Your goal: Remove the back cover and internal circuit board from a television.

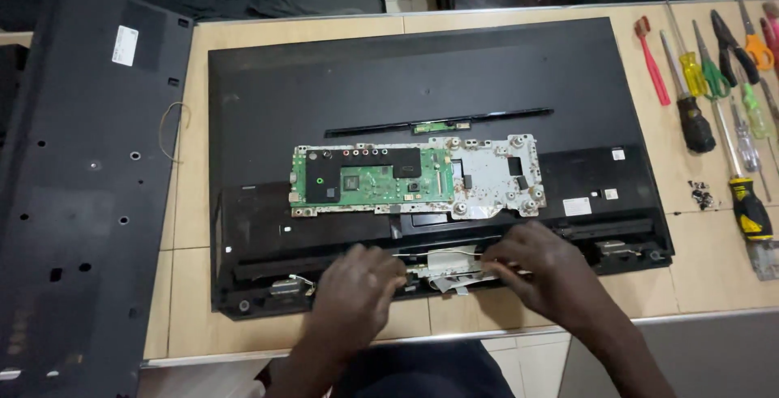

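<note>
A: Nearest, at six o'clock?
B: Left hand point(355, 288) lies curled on the television point(422, 81)'s lower edge; right hand point(540, 272) pinches a flat ribbon cable point(445, 262).
A: Progress?
B: Back cover point(73, 187) off at nine o'clock; circuit board point(365, 179) still mounted centre; screwdrivers point(714, 106) at two.

Both hands on the silver strip point(442, 264) at near edge of opened TV point(406, 90): left hand point(357, 288), right hand point(535, 264). Green circuit board point(365, 179) beyond; screwdrivers point(714, 98) far right on desk point(714, 268).
</note>
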